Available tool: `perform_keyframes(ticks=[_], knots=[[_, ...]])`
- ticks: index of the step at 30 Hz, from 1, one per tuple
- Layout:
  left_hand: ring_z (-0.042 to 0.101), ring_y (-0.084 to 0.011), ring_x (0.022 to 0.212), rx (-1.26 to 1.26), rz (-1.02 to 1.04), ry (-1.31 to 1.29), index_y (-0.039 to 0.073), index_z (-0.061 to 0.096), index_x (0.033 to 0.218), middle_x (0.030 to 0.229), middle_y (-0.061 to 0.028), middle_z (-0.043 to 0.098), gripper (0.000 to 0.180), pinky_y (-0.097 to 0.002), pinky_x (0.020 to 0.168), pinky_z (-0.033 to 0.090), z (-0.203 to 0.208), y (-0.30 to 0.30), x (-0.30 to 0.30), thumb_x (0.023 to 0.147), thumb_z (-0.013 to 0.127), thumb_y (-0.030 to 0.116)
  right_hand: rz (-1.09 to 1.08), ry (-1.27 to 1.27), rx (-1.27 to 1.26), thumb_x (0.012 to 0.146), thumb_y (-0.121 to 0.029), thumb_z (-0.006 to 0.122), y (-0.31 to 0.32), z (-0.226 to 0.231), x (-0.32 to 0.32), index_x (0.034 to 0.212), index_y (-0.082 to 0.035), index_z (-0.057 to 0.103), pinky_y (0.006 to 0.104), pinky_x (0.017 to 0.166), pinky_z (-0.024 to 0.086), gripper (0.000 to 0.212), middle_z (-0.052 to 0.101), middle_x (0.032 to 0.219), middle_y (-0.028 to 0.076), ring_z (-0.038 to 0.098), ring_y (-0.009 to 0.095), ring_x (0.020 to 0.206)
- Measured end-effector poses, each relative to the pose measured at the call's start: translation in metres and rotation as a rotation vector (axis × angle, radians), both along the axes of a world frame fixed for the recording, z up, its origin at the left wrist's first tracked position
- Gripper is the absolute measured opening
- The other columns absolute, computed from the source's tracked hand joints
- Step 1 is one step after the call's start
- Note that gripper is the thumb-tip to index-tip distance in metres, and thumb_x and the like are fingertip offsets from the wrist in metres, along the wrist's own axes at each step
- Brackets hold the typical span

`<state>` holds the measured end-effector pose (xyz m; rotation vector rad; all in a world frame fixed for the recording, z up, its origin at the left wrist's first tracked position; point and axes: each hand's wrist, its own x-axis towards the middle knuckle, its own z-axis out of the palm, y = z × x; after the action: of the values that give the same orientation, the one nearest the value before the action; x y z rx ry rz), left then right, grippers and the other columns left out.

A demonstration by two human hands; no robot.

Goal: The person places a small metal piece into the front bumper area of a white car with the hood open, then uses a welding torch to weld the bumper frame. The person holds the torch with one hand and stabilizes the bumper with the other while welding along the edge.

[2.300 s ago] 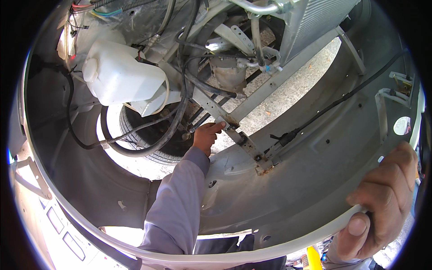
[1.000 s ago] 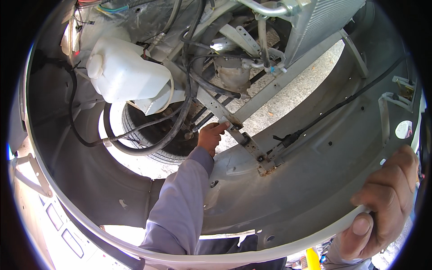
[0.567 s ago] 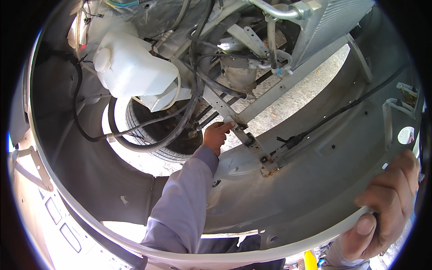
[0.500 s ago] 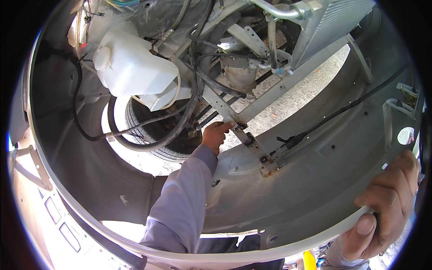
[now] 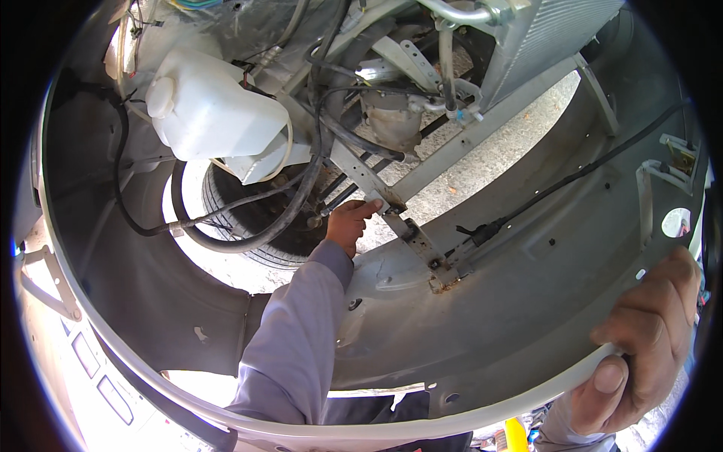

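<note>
My left hand reaches over the front rim into a vehicle's engine bay. Its fingers are curled and its fingertips press on a perforated metal bracket where it joins a cross bar. Part of the grip is hidden beneath the hand. Rust shows at the bracket's lower end. At the right, my right hand is closed over the pale painted rim of the body, thumb outside. Near the left hand, a thick black hose loops down in front of a tire.
A white plastic reservoir sits at the upper left, with hoses hanging about it. A finned radiator-like core stands at the upper right. A black cable crosses the inner panel. Ground shows through the openings.
The view has shifted slightly, so the whole bay sits a little further left. Both hands keep their places on the bracket and the rim.
</note>
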<state>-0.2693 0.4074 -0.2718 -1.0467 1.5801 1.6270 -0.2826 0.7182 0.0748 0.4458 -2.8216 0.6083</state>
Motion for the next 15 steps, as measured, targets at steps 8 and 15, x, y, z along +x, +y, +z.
perform_keyframes(ticks=[8,15], knots=[[0.044,-0.0055,0.062,0.049,0.091,0.027,0.002,0.071,0.103,0.083,0.0025,0.056,0.042,-0.0248,0.056,0.034,0.0,-0.012,0.001,0.085,0.09,0.035,0.066,-0.037,0.027,0.099,-0.044,0.048,0.008,0.003,-0.003,0.071,-0.01,0.048,0.0412,0.068,0.032,0.044,0.042,0.067,0.005,0.042,0.024,0.074],[0.046,-0.0073,0.066,0.016,-0.008,0.033,0.006,0.069,0.096,0.082,0.0027,0.056,0.037,-0.0264,0.059,0.037,-0.002,-0.008,0.004,0.087,0.087,0.037,0.025,0.001,-0.004,0.099,-0.045,0.048,0.003,-0.001,-0.001,0.071,-0.01,0.049,0.0412,0.068,0.032,0.045,0.042,0.068,0.005,0.041,0.023,0.075]])
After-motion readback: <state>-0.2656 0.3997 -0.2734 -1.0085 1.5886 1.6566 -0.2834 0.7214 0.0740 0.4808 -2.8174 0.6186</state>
